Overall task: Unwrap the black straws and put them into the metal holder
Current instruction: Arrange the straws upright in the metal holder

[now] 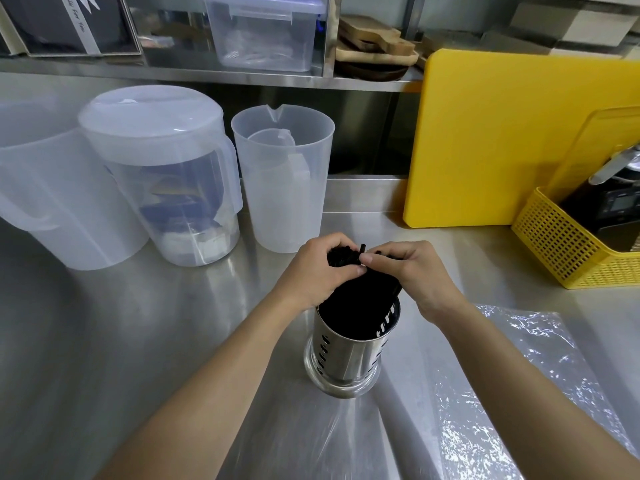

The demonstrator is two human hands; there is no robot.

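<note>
A bundle of black straws [360, 299] stands in the perforated metal holder [346, 355] on the steel counter. Their lower ends are inside the holder and their tops stick out above its rim. My left hand [318, 271] is closed around the upper left side of the bundle. On the upper right side my right hand [412, 271] grips it too, thumb and fingers pinching near the tips. A clear plastic wrapper [512, 375] lies flat on the counter to the right of the holder, under my right forearm.
Three translucent plastic jugs [162, 174] stand in a row at the back left of the counter [138, 341]. A yellow cutting board [502, 140] leans at the back right, with a yellow basket [568, 244] holding dark appliances beside it. A shelf with containers runs above.
</note>
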